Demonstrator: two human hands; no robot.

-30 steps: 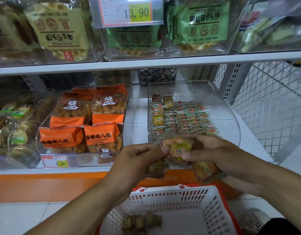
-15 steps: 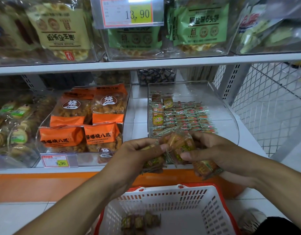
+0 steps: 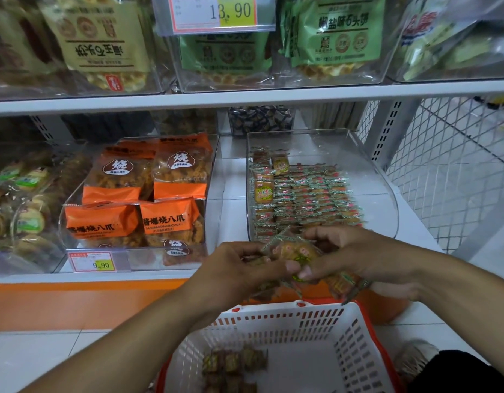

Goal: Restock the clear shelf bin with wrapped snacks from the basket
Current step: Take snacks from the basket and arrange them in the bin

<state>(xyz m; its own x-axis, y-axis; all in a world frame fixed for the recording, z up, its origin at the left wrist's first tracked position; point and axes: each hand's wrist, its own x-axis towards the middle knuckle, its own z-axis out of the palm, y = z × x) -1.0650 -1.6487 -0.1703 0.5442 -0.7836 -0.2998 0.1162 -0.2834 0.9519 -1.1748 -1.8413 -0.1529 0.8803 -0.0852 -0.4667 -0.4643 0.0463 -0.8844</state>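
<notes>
Clear bin [image 3: 384, 194]; two hands [image 3: 239, 268] [image 3: 355, 259] gripping wrapped snacks [image 3: 296, 253]; one basket [image 3: 355, 336].

The white shelf [image 3: 233, 199] carries the clear bin [image 3: 386, 194] at two o'clock, the orange-packet bin [image 3: 75, 222] at ten.

There is only one view, from a wide-angle camera on the person's head. It faces forward and down, toward the lower shelf [image 3: 165, 275] at close range. The upper shelf [image 3: 273, 95] crosses the top of the frame, and the basket [image 3: 355, 330] is directly below, at the bottom edge. Straight lines bend near the borders. No second view shares the scene.
</notes>
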